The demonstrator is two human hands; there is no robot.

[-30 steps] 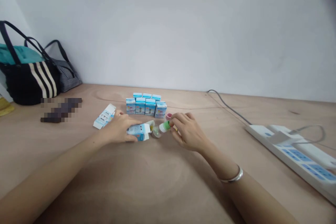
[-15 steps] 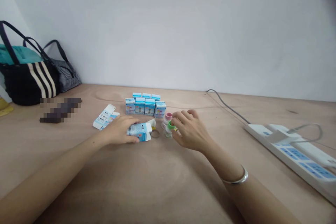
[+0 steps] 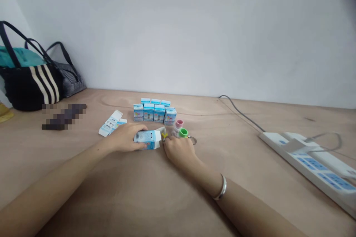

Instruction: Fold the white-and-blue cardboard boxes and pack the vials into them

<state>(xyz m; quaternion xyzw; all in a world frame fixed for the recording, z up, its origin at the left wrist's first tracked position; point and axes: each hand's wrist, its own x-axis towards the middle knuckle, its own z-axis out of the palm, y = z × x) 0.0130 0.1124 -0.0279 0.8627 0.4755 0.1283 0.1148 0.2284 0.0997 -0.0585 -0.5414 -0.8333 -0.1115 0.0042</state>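
My left hand (image 3: 126,137) is closed around a blue-and-white carton (image 3: 147,139) lying on its side, its open flaps facing right. Close to that open end, my right hand (image 3: 179,148) has its fingers curled down, and what they may hold is hidden. A small yellow piece (image 3: 164,135) shows at the fingertips, between the hand and the flaps. From the hand's other side a thin ring-shaped loop (image 3: 194,140) sticks out. Just behind the right hand are a clear bottle with a green rim (image 3: 183,132) and one with a pink rim (image 3: 179,123).
Several blue-and-white cartons (image 3: 154,112) stand in rows behind the bottles. A flattened carton (image 3: 110,123) lies to the left. Bags (image 3: 30,81) and a blurred dark object (image 3: 65,116) are farther left. A power strip (image 3: 311,163) with a grey cable lies on the right.
My right hand has moved left and down from the bottles to the carton's open end, its fingers now curled. The green-rimmed bottle is more exposed. My left hand stays on the carton.
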